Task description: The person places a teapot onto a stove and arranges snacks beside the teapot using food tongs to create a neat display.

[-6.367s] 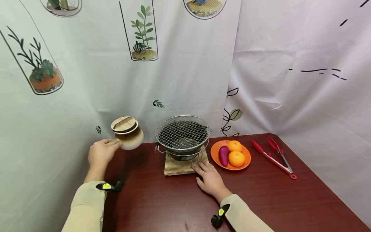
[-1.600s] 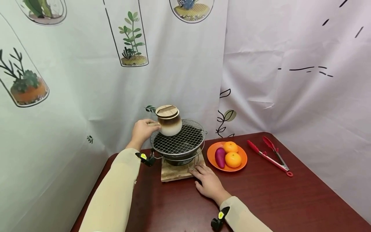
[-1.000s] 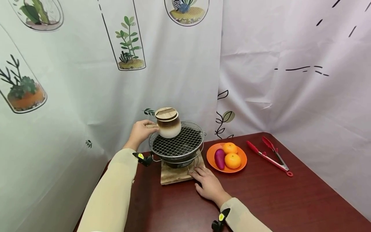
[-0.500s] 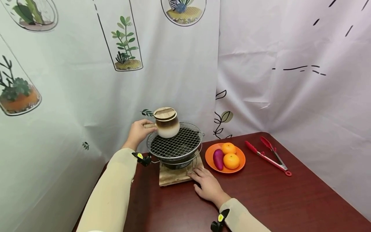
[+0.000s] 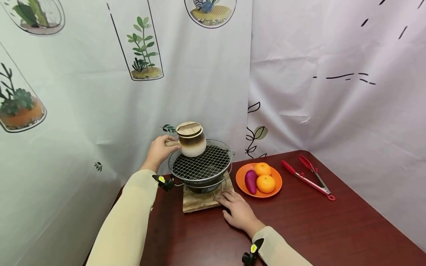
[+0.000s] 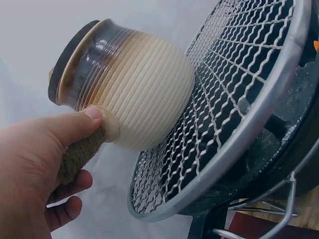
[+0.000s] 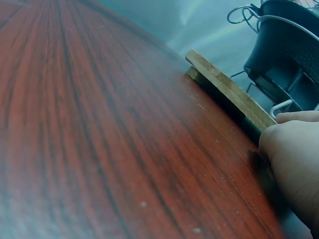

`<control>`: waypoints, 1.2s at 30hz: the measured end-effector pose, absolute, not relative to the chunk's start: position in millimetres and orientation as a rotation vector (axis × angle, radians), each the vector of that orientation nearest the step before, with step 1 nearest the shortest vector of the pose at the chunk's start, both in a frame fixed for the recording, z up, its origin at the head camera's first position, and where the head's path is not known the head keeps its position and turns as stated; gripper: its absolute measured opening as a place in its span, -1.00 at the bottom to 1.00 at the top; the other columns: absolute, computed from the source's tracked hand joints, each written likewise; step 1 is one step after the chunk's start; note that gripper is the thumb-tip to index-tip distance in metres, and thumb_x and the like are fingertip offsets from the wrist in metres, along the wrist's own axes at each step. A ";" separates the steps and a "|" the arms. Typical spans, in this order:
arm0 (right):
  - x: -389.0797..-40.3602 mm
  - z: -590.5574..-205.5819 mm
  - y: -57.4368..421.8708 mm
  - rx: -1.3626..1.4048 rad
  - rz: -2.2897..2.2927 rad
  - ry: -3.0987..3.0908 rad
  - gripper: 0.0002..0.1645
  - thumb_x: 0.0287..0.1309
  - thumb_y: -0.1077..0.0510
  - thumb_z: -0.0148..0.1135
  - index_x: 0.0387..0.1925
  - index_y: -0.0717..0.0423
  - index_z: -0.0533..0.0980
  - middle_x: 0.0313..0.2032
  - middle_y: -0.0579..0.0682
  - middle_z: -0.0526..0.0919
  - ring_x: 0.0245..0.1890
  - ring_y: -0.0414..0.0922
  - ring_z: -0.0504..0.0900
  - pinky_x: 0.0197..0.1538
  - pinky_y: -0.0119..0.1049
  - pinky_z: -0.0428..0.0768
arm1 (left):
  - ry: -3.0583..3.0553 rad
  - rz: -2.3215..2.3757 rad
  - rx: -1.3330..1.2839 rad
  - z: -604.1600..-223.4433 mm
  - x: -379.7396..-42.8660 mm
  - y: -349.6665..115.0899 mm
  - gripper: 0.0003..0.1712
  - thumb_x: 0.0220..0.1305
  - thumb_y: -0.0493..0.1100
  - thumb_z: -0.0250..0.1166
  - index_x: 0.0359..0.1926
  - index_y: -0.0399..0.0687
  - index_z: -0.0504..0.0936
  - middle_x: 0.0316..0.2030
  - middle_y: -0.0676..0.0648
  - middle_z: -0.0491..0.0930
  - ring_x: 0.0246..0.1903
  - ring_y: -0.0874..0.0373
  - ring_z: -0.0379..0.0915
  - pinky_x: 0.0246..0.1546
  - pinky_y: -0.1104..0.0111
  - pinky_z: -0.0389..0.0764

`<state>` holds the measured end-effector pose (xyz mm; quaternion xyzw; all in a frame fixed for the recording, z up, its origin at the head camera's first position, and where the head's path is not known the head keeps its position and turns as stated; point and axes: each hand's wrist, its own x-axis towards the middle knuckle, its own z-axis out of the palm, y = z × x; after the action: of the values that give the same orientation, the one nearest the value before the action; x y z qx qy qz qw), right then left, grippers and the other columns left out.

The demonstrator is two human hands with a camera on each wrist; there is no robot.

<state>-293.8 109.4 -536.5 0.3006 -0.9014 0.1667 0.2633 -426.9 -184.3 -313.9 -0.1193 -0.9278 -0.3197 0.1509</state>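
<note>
A small ribbed ceramic pot (image 5: 193, 146), brown above and cream below with a wooden lid (image 5: 189, 129), is at the left part of the round wire mesh (image 5: 213, 162). My left hand (image 5: 159, 150) grips its twine-wrapped side handle (image 6: 79, 155), thumb on top. In the left wrist view, the pot's base is against the mesh or very near it. Under the mesh is a black brazier (image 7: 284, 50) in a wire stand on a wooden board (image 5: 196, 204). My right hand (image 5: 241, 211) rests on the board's front right corner, fingers extended beside a wire leg; its fingertips are partly hidden in the right wrist view.
To the right lies an orange plate (image 5: 242, 187) bearing two oranges (image 5: 265, 183) and a purple eggplant-like vegetable (image 5: 251, 181). Red-tipped tongs (image 5: 313, 183) lie spread near the table's right edge. A printed curtain (image 5: 213, 81) hangs behind the dark red table (image 5: 299, 229).
From 6.4 seconds ago, my left hand has carried the pot rightward from beside the brazier to the mesh. During the last second the pot barely moves. My right hand stays at the board.
</note>
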 end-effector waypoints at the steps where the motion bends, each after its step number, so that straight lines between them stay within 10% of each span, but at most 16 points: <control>1: -294.2 -537.0 109.2 0.813 0.451 -2.434 -0.44 0.11 0.10 0.33 0.21 -0.09 0.60 0.18 0.05 0.59 0.29 0.15 0.47 0.38 0.08 0.34 | -2.672 -0.911 -0.338 -313.4 -426.3 -184.2 -0.48 0.24 0.03 0.45 0.12 -0.15 0.61 0.18 -0.28 0.52 0.18 -0.22 0.44 0.14 -0.11 0.47; 36: -292.0 -534.4 109.9 0.807 0.485 -2.467 -0.42 0.14 0.12 0.32 0.25 -0.12 0.58 0.19 0.05 0.58 0.31 0.17 0.45 0.41 0.07 0.31 | -2.675 -0.990 -0.069 -304.2 -352.0 -214.0 0.11 0.29 0.29 0.27 0.55 -0.24 -0.04 0.23 -0.44 0.39 0.21 -0.34 0.36 0.19 -0.17 0.38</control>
<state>-292.0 109.9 -534.4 0.2962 -0.9050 0.1781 0.2480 -352.0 -214.0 -304.2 -0.0239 -0.9278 -0.3433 0.1439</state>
